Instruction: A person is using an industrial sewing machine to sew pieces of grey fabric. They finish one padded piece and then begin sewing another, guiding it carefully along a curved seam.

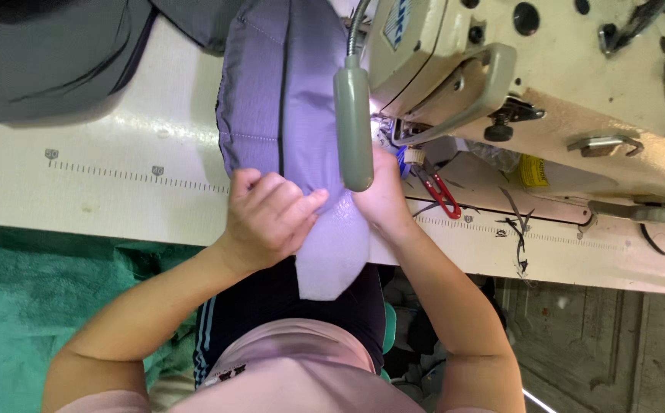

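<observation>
A lilac quilted fabric piece [283, 92] lies on the white sewing table [103, 191] and runs under the cream sewing machine [546, 84]. Its pale padded end [332, 256] hangs over the table's near edge. My left hand [267, 218] presses on the fabric with curled fingers, pinching its near end. My right hand [384, 195] holds the fabric beside the needle area, partly hidden behind the grey-green lamp head [354, 126].
Red-handled snips [441, 193] and dark thread scraps [516, 226] lie on the table right of my right hand. Dark grey cloth [50, 53] is piled at the far left. A green cloth [34, 298] sits below the table edge.
</observation>
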